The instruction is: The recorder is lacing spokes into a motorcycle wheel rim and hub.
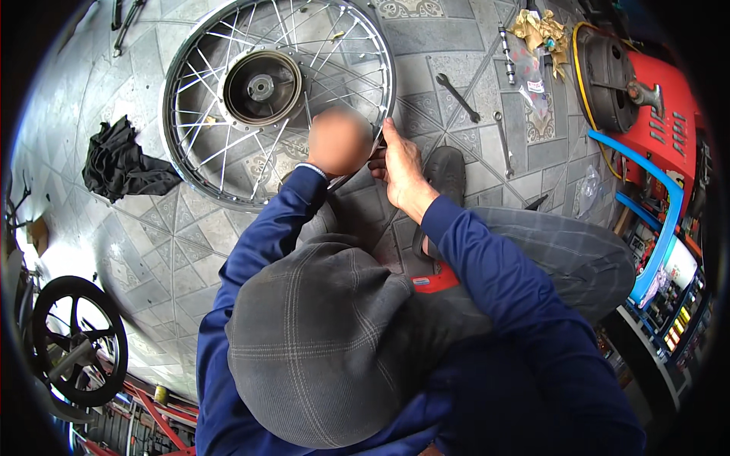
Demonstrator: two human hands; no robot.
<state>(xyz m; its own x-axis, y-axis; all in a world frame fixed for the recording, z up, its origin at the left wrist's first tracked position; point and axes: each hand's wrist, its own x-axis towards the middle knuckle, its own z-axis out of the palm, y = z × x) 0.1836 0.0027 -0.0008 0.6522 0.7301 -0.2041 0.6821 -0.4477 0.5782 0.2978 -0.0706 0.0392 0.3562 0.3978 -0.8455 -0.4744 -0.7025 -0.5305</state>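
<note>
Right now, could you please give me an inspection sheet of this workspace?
Surface: grey patterned tile floor, worn and dusty.
Job's things: spoked wheel lying flat, drum hub at its centre.
Clutter: black rag left of the wheel; two wrenches and a bolt to its right; crumpled yellow cloth at top right.
Fingers: left hand is blurred, at the rim's near edge, grip unclear; right hand touches the rim beside it, fingers partly curled.
Cables: yellow hose looped round the red machine.
Surroundings: black cast wheel at lower left; blue frame and shelves at right.
</note>
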